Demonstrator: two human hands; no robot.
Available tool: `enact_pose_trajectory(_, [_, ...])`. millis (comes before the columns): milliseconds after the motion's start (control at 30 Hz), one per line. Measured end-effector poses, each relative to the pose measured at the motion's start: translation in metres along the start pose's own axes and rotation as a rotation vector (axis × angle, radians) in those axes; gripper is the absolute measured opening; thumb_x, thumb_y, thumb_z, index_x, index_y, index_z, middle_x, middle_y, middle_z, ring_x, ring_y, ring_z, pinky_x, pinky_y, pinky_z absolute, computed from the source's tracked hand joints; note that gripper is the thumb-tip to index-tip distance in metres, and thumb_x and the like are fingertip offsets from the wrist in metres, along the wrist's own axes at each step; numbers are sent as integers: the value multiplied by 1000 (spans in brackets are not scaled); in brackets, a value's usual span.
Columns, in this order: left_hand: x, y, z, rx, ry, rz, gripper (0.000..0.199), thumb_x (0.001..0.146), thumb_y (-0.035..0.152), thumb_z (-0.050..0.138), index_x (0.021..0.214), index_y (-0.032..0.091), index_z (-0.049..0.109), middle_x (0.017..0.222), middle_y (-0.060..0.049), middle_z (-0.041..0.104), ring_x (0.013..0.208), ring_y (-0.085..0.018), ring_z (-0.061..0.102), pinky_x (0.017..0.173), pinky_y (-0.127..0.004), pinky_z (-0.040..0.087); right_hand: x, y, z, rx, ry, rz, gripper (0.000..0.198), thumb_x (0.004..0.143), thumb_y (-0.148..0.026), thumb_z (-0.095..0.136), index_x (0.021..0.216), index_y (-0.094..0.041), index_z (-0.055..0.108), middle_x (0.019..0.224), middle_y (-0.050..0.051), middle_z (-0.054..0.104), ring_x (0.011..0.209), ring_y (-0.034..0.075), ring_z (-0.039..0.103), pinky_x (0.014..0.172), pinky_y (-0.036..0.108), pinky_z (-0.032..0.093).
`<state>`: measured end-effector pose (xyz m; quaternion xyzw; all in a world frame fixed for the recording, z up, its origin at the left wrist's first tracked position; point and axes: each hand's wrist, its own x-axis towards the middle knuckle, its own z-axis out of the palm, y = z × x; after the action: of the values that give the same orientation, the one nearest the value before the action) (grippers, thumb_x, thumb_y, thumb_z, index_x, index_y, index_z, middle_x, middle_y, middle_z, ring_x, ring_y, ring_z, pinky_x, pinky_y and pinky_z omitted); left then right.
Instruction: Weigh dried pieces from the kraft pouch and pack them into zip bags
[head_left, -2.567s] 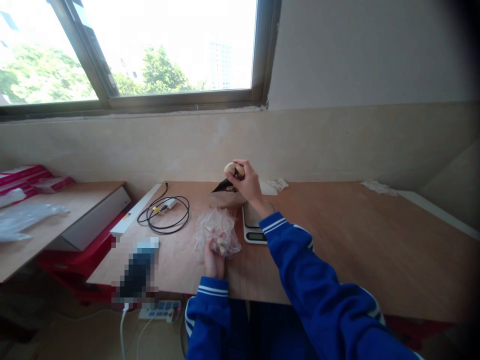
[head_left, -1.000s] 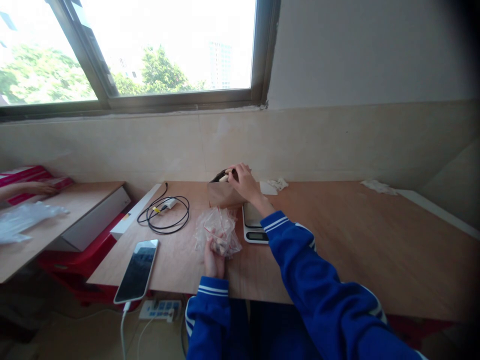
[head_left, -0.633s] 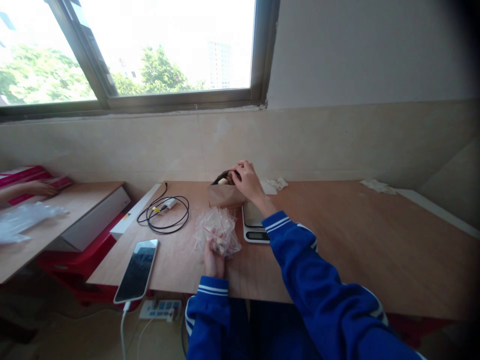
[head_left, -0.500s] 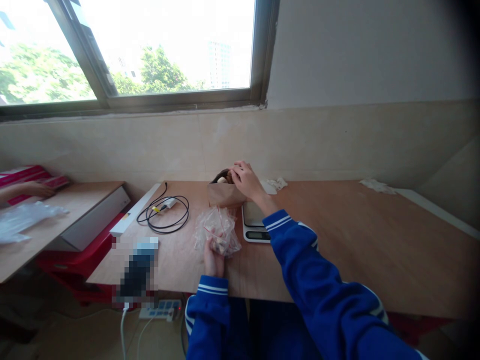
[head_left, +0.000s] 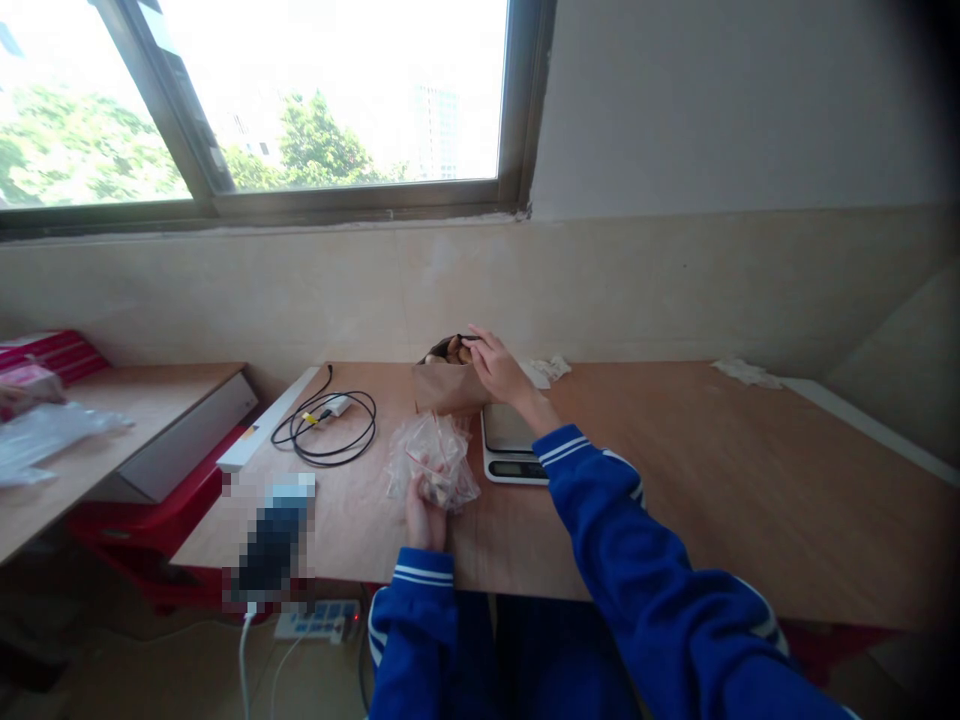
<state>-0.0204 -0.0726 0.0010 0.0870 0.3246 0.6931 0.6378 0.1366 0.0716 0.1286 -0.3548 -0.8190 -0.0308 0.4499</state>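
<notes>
In front of me my left hand (head_left: 427, 515) is closed around a clear plastic zip bag (head_left: 442, 440) with a red strip at its mouth. Low in the crumpled plastic some small pale brownish pieces show, too blurred to name. A brown paper bag (head_left: 448, 388) stands open just behind it. Brown, rounded pieces (head_left: 454, 352) fill its top. At the right side of that opening is my right hand (head_left: 499, 368), fingers drawn together at the rim. What they pinch is hidden. Beneath my right wrist lies a kitchen scale (head_left: 504, 440), partly covered by my forearm.
A coiled black cable (head_left: 326, 428) lies left of the bags, and a blurred-out phone (head_left: 274, 540) on a white cord rests at the front left edge. Crumpled tissue (head_left: 551, 370) sits behind the scale. Another person's hand (head_left: 19, 395) is at the left table.
My right hand has lifted slightly and shifted right at the paper bag's opening, showing more of the brown pieces. My left hand stays put. The other person's hand has moved left.
</notes>
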Motion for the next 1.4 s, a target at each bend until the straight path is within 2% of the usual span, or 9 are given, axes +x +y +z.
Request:
enact_pose_trajectory(167, [0,0,-1,-3,13,-5,41,86,23,50,126,17,52,87,-5,68,63,-14,63,54,-24,50,-3,-3,4,-182,6,44,42,95,-23,30,126,-12,55,125,16,53,117,26,48,104,42,37])
enact_pose_trajectory(367, [2,-1,-2,30,11,-1,41,89,22,43,129,17,48,88,-6,68,65,-15,64,57,-26,52,2,-6,0,-211,-57,80,38,95,-21,34,121,-12,60,129,13,57,120,23,49,102,39,36])
enact_pose_trajectory(567, [3,-1,-1,26,37,-5,37,90,20,41,124,16,52,85,-7,68,62,-15,63,56,-26,51,6,-5,-15,-138,-61,122,30,94,-21,38,109,-14,64,113,11,65,106,22,58,95,36,40])
enact_pose_trajectory(733, [0,0,0,7,18,3,36,90,20,41,124,16,53,85,-6,68,62,-13,62,56,-24,50,14,6,-19,16,-32,113,31,90,-10,37,109,-14,60,108,11,58,95,18,59,87,29,45])
enact_pose_trajectory(933, [2,0,-2,-2,22,-5,34,90,20,42,121,14,55,81,-7,68,61,-14,62,56,-24,50,25,13,-25,16,-141,64,29,83,-3,45,104,-16,62,106,7,56,97,18,57,89,29,44])
enact_pose_trajectory(1100, [2,-1,-2,6,25,6,37,89,20,43,125,16,53,86,-7,68,66,-15,63,58,-26,51,29,10,-35,-37,-205,73,14,82,-9,58,93,-16,63,99,5,53,80,14,58,79,26,47])
enact_pose_trajectory(1200, [2,-1,-2,11,22,3,38,89,21,44,126,16,52,86,-6,68,64,-14,62,57,-25,50,31,7,-35,-98,-227,97,6,84,-12,60,85,-16,64,97,4,53,78,13,57,79,25,46])
enact_pose_trajectory(1400, [2,-1,-2,2,33,-2,35,88,21,45,122,17,54,87,-6,68,64,-13,63,55,-24,50,29,-7,-35,-271,-205,73,12,90,-20,55,95,-14,64,104,9,54,83,17,58,77,28,45])
